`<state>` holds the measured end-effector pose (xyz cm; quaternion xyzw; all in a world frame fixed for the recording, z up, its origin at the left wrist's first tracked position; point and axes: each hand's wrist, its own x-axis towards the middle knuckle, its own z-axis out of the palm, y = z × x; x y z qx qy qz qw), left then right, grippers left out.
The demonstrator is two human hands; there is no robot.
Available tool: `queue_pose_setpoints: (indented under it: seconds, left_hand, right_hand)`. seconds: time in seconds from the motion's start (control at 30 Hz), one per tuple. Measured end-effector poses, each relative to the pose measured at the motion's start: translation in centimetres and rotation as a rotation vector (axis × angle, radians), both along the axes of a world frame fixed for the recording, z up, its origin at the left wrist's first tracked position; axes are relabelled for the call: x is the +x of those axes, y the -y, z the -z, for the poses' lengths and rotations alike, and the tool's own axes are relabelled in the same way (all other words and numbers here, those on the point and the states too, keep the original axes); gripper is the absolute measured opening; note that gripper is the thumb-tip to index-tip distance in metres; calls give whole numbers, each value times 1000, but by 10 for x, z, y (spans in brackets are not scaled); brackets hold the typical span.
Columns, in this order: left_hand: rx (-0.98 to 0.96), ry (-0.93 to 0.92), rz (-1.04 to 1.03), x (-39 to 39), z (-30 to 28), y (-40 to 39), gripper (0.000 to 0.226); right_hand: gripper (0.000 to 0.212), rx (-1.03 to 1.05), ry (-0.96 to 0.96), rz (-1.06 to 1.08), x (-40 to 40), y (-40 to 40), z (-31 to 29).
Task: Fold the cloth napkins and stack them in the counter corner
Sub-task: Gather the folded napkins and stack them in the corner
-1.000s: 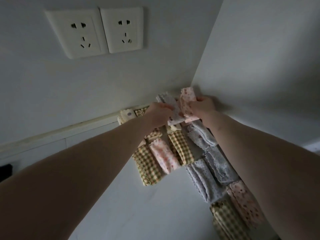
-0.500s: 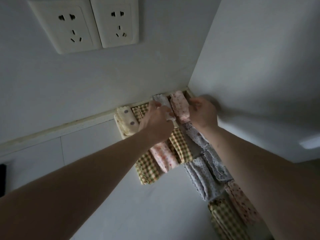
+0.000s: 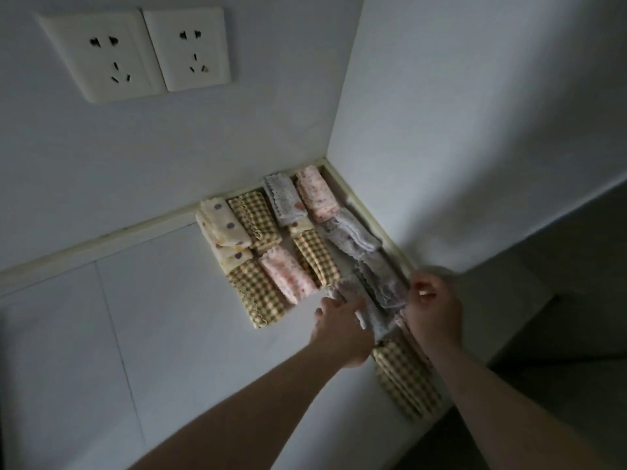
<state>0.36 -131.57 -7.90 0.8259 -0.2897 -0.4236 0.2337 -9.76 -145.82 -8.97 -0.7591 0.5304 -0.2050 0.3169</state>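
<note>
While two cream wall sockets (image 3: 135, 52) are hanging on the pale wall at upper left, folded cloth napkins are lying in rows on the pale counter (image 3: 169, 317), packed into its corner: a cream dotted napkin (image 3: 224, 225), green-checked napkins (image 3: 254, 215), a pink floral napkin (image 3: 317, 193) and grey ones. Nearer the camera, the left hand (image 3: 342, 322) is curling its fingers round a folded grey lace-edged napkin (image 3: 373, 317) lying on the counter. Just beside it, the right hand (image 3: 434, 308) is resting with bent fingers at the neighbouring napkins; whether it is gripping cloth cannot be told.
</note>
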Motion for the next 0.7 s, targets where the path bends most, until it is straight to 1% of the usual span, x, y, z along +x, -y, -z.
queue_pose_setpoints:
  seconds: [0.1,0.2,0.23,0.3,0.37,0.4,0.47,0.6,0.63,0.7]
  left_hand:
    - [37,-36,-54,-8,2,3,57]
    - [29,-37,-55,-12,5,-4,58]
    - [23,-42,-55,-13,6,-9,59]
    - [18,-36,-51,-14,9,-20,59]
    - [14,-25,-57,-14,11,-35,57]
    - [10,-24,-58,-13,12,-43,55]
    - [6,-19,-46,-12,14,-60,49]
    - [-2,36,-21,-12,8,-97,38]
    - [10,32,-30,-13,7,-107,38]
    - [59,-9,-79,-14,9,-125,39]
  right_hand:
    - [4,44,-92,14,-25,-24,-3]
    - [15,94,-142,-12,-43,-47,-2]
    - [14,120,-152,-40,-46,-55,-1]
    - [6,185,-166,-87,-52,-65,2]
    - [21,280,-194,-128,-56,-76,6]
    - [24,314,-184,-134,-58,-80,7]
    - [17,340,-159,-133,-58,-89,3]
    - [13,372,-149,-123,-65,-96,-3]
    - [13,385,-198,-115,-67,-99,-6]
    - [26,376,-342,-112,-75,-102,-1]
